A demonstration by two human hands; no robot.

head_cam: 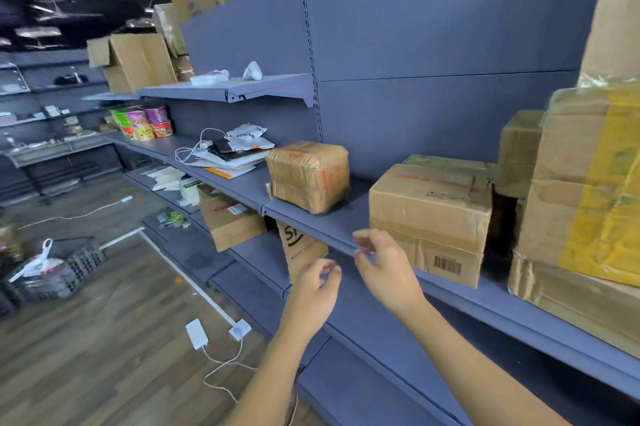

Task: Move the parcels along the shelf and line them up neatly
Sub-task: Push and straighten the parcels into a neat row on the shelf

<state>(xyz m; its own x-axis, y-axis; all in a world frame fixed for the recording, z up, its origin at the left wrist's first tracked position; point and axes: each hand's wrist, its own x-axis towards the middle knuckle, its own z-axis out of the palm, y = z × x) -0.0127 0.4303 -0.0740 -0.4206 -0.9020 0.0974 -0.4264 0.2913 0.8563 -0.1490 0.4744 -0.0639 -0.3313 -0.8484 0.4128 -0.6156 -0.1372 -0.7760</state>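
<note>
On the grey shelf [311, 223], a lumpy taped parcel [308, 176] and a cardboard box [429, 217] are sitting apart; left hand [311, 297] and right hand [384, 269] are hovering loose, empty.

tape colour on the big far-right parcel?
Yellow tape on the parcel; head view.

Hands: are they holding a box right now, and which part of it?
Nothing is held. The left hand and the right hand hang empty, fingers loosely curled, just in front of the shelf.
</note>
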